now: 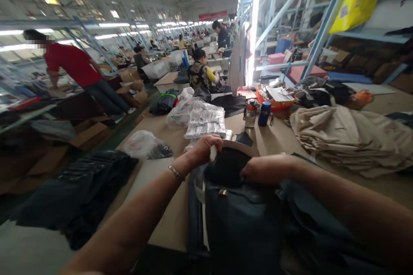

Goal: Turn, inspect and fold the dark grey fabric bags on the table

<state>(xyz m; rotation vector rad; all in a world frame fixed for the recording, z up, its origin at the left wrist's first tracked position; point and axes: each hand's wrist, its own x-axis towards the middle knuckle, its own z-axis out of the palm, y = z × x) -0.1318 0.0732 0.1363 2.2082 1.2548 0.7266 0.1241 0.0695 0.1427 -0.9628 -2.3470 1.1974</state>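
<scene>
A dark leather-like bag (pixel 243 223) stands before me at the table's front edge, its mouth gaping and showing a black inside. Closed around the pale edge at the far left of that mouth is my left hand (pixel 209 146), with a bracelet on the wrist. On the mouth's right side, my right hand (pixel 263 169) is closed on the bag's rim; its fingertips are partly hidden. A small gold-coloured metal piece (pixel 222 192) shows on the front, below the opening. More dark material (pixel 309 215) lies under my right forearm.
Clear plastic packets (pixel 206 122) are stacked beyond the bag. A glass bottle (pixel 251 113) and blue flask (pixel 264 114) stand behind it. Beige fabric (pixel 351 137) is heaped right, dark pieces (pixel 80 189) left. A person in red (pixel 74 64) leans at left; another (pixel 200 73) sits ahead.
</scene>
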